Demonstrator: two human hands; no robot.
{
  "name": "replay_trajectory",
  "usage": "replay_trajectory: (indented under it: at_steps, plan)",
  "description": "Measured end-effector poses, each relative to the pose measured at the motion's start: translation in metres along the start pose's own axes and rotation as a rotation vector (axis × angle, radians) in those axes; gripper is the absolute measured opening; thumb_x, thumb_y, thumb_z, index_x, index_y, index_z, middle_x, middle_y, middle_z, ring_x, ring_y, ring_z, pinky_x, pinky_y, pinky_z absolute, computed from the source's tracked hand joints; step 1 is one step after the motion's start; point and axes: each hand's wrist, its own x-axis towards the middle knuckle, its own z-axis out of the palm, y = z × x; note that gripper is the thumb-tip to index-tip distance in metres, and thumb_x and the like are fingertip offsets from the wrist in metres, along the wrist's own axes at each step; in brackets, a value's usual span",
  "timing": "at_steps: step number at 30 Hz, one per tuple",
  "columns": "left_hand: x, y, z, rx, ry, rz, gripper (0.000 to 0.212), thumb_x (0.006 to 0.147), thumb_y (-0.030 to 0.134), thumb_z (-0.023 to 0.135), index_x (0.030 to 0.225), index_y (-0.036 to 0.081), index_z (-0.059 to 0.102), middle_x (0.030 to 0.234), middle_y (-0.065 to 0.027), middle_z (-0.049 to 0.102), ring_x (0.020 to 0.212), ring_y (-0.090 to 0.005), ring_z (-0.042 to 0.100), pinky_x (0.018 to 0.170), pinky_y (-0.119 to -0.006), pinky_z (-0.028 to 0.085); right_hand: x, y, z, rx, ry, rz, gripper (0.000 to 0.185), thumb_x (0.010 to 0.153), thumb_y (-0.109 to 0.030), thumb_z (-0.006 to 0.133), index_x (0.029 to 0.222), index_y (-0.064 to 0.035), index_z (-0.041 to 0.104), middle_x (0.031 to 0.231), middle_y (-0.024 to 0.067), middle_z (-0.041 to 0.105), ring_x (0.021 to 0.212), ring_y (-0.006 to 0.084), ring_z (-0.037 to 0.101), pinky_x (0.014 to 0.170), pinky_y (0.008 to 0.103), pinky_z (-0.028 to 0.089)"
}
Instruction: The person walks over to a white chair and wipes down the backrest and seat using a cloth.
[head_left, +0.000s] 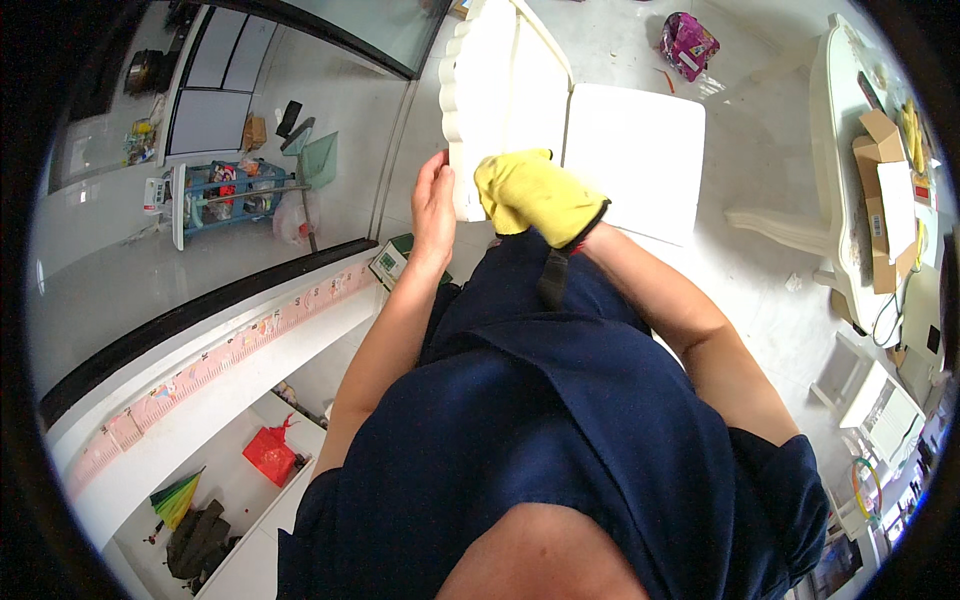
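Note:
Before me stands a white piece of furniture with a scalloped panel (484, 97) and a white square board (637, 157) beside it. My left hand (433, 206) is bare and lies against the panel's left edge, its fingertips partly hidden there. A yellow glove or mitt (517, 184) with dark trim covers my right hand (551, 199), which is over the panel's near end. The cloth hides the fingers, so their grip is not visible. Just below the cuff a dark strap (553, 281) shows against my dark blue clothing.
Left is a dark-framed glass door (225, 322) and a ledge with a pink ruler strip (247, 330). A blue cart (236, 187) stands beyond the glass. On the right, a white table (840, 195) bears an open cardboard box (877, 187). A purple bag (690, 45) lies on the floor.

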Motion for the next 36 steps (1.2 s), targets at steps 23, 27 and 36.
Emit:
replay_trajectory:
  at_steps: [23,27,36]
  plan:
    - [-0.002,-0.034,0.006,0.129,0.129,0.099,0.036,0.099,0.023,0.042,0.120,-0.004,0.052,0.113,-0.0145,0.058,0.105,-0.0215,0.053,0.092,-0.032,0.041,0.015,0.011,0.035,-0.138,-0.103,-0.151,0.034,0.059,-0.026,0.073,0.088,-0.0104,0.065,0.093,0.0131,0.065,0.092,0.0339,0.062,0.079,0.0464,0.049]
    - [-0.003,-0.031,0.001,0.218,0.128,0.154,0.035,0.099,0.023,0.041,0.119,-0.003,0.053,0.113,-0.0145,0.057,0.104,-0.0213,0.053,0.091,-0.032,0.041,0.011,0.002,0.040,-0.254,0.709,-0.348,0.014,0.069,-0.017,0.059,0.078,-0.0078,0.065,0.075,0.0123,0.064,0.074,0.0317,0.064,0.064,0.0404,0.050]
    - [-0.006,-0.019,0.009,0.264,0.151,0.151,0.034,0.099,0.022,0.041,0.118,-0.003,0.053,0.111,-0.0140,0.058,0.102,-0.0221,0.054,0.090,-0.032,0.041,0.023,0.030,0.050,-0.173,0.110,-0.298,0.021,0.072,-0.018,0.058,0.089,-0.0101,0.067,0.091,0.0103,0.067,0.087,0.0298,0.064,0.074,0.0413,0.050]
